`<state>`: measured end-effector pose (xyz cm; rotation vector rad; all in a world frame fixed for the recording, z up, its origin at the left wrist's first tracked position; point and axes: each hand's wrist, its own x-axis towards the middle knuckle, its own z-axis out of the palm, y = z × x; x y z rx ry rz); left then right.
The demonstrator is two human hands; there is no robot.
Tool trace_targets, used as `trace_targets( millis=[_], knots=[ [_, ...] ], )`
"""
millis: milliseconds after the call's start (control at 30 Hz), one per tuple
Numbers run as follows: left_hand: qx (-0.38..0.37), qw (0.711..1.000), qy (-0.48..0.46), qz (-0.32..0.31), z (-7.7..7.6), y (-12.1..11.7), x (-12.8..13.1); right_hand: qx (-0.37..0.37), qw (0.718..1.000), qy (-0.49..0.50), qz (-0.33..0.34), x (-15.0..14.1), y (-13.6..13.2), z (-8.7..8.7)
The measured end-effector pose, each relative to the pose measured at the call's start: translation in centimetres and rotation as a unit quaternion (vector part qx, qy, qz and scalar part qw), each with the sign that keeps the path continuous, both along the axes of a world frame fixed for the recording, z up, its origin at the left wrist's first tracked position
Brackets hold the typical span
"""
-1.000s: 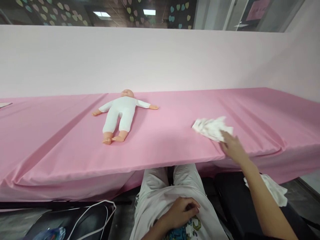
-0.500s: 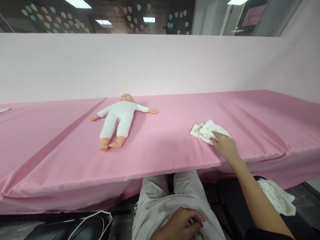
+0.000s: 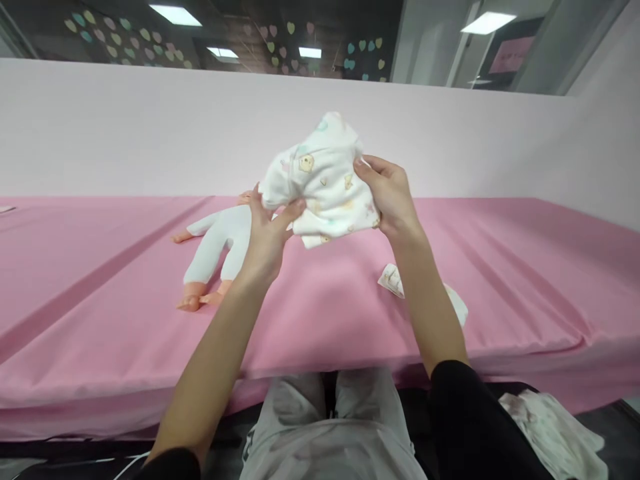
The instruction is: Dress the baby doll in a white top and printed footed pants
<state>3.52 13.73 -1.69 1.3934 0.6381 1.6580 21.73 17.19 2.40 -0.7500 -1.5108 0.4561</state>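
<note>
I hold a small white baby garment (image 3: 323, 180) with little printed bears up in the air above the table. My left hand (image 3: 267, 233) pinches its lower left edge and my right hand (image 3: 387, 193) grips its right side. A baby doll (image 3: 215, 243) in a white bodysuit lies on its back on the pink tablecloth (image 3: 100, 267), partly hidden behind my left hand. Another white printed cloth (image 3: 395, 280) lies on the table behind my right forearm.
A pale pink wall panel (image 3: 125, 127) runs along the back of the table. More white cloth (image 3: 555, 427) lies on a dark seat at my lower right. My legs in light trousers (image 3: 330, 427) sit under the table's front edge.
My right hand was on the cloth lying on the table and my left hand rested in my lap. Both hands have come up and now hold a garment in the air.
</note>
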Motion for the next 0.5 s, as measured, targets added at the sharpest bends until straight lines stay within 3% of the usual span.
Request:
trace_targets(
  millis=[100,167,233,300,367,500],
  knots=[
    [-0.007,0.999,-0.028,-0.044,1.3,3.8,0.3,0.020,0.999,-0.020,-0.043,-1.3,3.2,0.0],
    [-0.010,0.999,-0.043,-0.017,1.5,5.9,0.6,0.047,0.993,-0.031,-0.106,-2.0,4.5,-0.7],
    [-0.002,0.999,-0.034,0.031,1.6,7.6,1.1,0.049,0.990,-0.034,-0.124,-2.9,5.2,-1.6],
    [0.027,0.997,0.015,0.074,1.8,8.6,1.4,0.010,0.997,-0.030,-0.076,-3.7,5.2,-2.2],
    [0.067,0.989,0.096,0.093,2.1,8.8,1.4,-0.063,0.998,-0.019,0.017,-4.4,5.0,-2.4],
    [0.128,0.953,0.268,0.052,2.9,8.2,0.3,-0.145,0.962,0.012,0.230,-4.7,4.3,-2.2]
  ],
)
